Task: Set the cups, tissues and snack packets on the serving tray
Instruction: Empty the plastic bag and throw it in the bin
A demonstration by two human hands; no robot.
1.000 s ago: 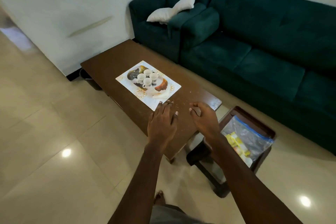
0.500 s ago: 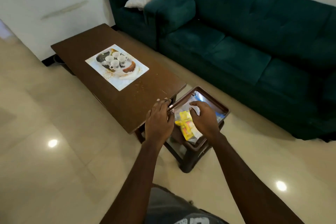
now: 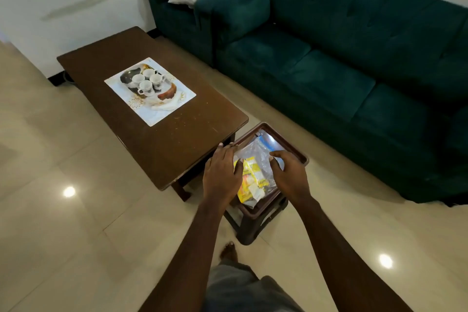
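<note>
Snack packets (image 3: 249, 177): yellow, inside a clear bag (image 3: 255, 152) on a brown stool (image 3: 255, 225) just beside the coffee table (image 3: 177, 149).
Left hand (image 3: 221, 175): fingers loose, thumb against the bag.
Right hand (image 3: 288, 175): fingers curled onto the plastic; actual grasp unclear.
Serving tray (image 3: 152, 116): on the table, carrying four cups (image 3: 147, 81).

The bench (image 3: 162, 134) was dark wood, smooth and scuffed; the floor (image 3: 50, 210) glossy tile; the sofa (image 3: 342, 45) matt cloth; the bag (image 3: 255, 157) clear crinkled plastic; the cups (image 3: 147, 81) glazed white.
</note>
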